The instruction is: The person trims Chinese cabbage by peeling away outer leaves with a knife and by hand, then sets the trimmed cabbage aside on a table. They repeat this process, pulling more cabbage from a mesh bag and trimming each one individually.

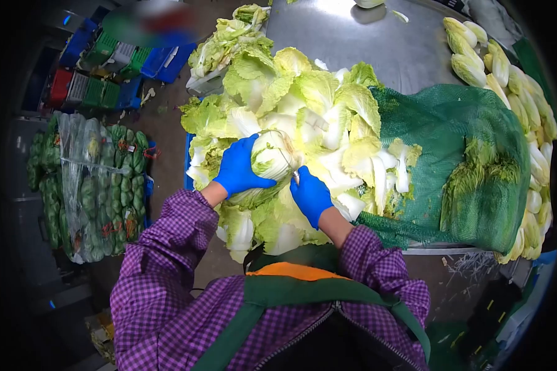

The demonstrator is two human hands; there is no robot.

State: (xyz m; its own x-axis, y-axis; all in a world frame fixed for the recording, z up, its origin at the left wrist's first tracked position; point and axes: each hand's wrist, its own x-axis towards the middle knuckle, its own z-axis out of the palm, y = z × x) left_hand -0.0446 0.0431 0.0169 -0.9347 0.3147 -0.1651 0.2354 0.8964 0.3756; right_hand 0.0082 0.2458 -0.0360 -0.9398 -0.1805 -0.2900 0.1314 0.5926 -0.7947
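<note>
My left hand (240, 168), in a blue glove, is closed around the side of a napa cabbage (271, 156), its cut base turned toward the right. My right hand (311, 196), also blue-gloved, is closed just right of that base. A slim tool with a pale end (296, 177) sticks out a little from its fingers; the rest is hidden in the fist. Under and around both hands lies a heap of loose cabbage leaves (303, 133), yellow-green with white ribs.
To the right, a green mesh sack (433, 123) holds cabbages. Trimmed napa cabbages (526, 111) are piled along the far right. A metal table (328, 37) extends behind the leaves. Wrapped, bagged greens (93, 185) and coloured crates (105, 93) stand at left.
</note>
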